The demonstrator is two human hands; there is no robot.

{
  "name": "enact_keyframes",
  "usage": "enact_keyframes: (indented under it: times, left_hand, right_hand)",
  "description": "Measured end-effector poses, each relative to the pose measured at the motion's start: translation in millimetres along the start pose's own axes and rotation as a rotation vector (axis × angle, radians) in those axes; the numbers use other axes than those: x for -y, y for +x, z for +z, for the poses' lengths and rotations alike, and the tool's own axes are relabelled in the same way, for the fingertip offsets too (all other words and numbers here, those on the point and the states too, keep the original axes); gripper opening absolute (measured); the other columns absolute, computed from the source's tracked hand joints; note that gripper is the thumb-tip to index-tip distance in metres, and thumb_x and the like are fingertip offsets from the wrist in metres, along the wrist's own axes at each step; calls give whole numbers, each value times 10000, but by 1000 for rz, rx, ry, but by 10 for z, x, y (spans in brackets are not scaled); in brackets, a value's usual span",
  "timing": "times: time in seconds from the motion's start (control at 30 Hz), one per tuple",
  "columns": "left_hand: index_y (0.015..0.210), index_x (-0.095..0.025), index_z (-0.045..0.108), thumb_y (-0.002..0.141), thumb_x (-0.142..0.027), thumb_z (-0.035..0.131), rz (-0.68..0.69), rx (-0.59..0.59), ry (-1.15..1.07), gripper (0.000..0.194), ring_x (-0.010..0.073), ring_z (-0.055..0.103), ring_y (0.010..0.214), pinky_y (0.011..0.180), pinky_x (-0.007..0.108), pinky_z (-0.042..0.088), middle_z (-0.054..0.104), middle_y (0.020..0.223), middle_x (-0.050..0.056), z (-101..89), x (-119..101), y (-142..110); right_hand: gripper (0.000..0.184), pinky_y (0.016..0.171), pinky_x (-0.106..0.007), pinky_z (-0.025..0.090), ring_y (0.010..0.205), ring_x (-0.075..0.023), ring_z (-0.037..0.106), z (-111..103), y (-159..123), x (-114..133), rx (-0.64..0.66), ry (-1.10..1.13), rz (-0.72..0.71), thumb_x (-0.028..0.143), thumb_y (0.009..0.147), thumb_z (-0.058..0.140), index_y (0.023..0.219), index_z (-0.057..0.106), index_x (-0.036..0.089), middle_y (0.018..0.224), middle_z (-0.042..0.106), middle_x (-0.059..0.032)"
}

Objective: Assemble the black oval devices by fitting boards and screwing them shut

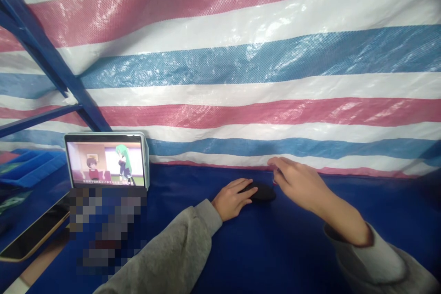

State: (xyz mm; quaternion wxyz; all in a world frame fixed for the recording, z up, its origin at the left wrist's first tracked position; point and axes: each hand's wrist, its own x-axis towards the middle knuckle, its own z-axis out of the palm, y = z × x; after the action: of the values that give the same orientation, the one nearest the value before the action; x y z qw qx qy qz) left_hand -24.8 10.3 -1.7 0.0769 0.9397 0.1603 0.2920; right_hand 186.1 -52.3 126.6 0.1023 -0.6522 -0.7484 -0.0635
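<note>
My left hand (234, 200) lies over the left end of a flat, black oval object (263, 192), its fingers gripping it against the blue tabletop. What kind of object it is, I cannot tell. Just to the right and slightly above, my right hand (292, 181) is closed in a pinch with the fingertips bent down. A small bit of red and blue (274, 179) shows under those fingers, close to the black object's right end; most of it is hidden by the hand.
A tablet (105, 161) playing a cartoon stands at the left, with a blurred-out patch below it. Nearby lies a phone (37, 227) with a gold edge. Blue trays (37, 167) sit farther left. Behind the blue table (262, 248) hangs a striped plastic sheet (241, 64) beside a blue metal frame (58, 59).
</note>
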Motion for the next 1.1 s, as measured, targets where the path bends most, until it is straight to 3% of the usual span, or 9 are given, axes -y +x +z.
enact_keyframes:
  times: [0.1, 0.3, 0.47, 0.77, 0.93, 1.1]
  left_hand:
    - [1327, -188, 506, 992, -297, 417, -1, 3, 0, 364, 225, 450, 1303, 1089, 420, 409, 476, 1405, 110, 5, 2, -3]
    - [1322, -176, 513, 994, -303, 411, 8, -11, -5, 367, 232, 453, 1299, 1083, 422, 416, 484, 1395, 118, -4, -3, -3]
    - [1323, -183, 510, 995, -305, 406, 5, -1, -8, 366, 230, 451, 1301, 1079, 426, 420, 485, 1393, 121, -15, -1, 0]
    - [1324, -189, 508, 994, -307, 406, 4, -2, -6, 365, 228, 446, 1305, 1083, 427, 417, 480, 1399, 115, -10, -3, 4]
    - [1318, -177, 517, 995, -307, 404, 5, -12, -8, 366, 229, 454, 1299, 1083, 421, 417, 488, 1391, 121, -24, -15, 9]
    - [1319, -185, 514, 997, -307, 402, -2, 8, 0, 363, 226, 449, 1305, 1090, 420, 410, 480, 1400, 114, -37, -22, 13]
  right_hand:
    - [280, 572, -283, 352, 738, -206, 663, 28, 11, -20, -37, 2, -5, 253, 927, 359, 1098, 578, 218, 951, 705, -45]
    - [301, 537, -273, 317, 631, -208, 645, 35, 19, -26, -9, -20, 23, 399, 954, 350, 961, 587, 214, 702, 692, -33]
    - [241, 563, -274, 329, 694, -189, 649, -6, 2, 0, -17, -3, 1, 207, 895, 361, 1003, 576, 198, 917, 703, -54]
    - [290, 545, -273, 320, 639, -208, 642, 4, 14, -5, 29, -4, 34, 368, 953, 326, 971, 575, 221, 726, 692, -34]
    - [259, 566, -271, 335, 684, -188, 648, -3, 5, -8, 3, 21, -2, 223, 911, 341, 1031, 570, 204, 853, 706, -50]
    - [327, 526, -274, 291, 593, -201, 622, 6, 11, -7, -4, -31, 37, 391, 954, 328, 886, 598, 218, 662, 673, -39]
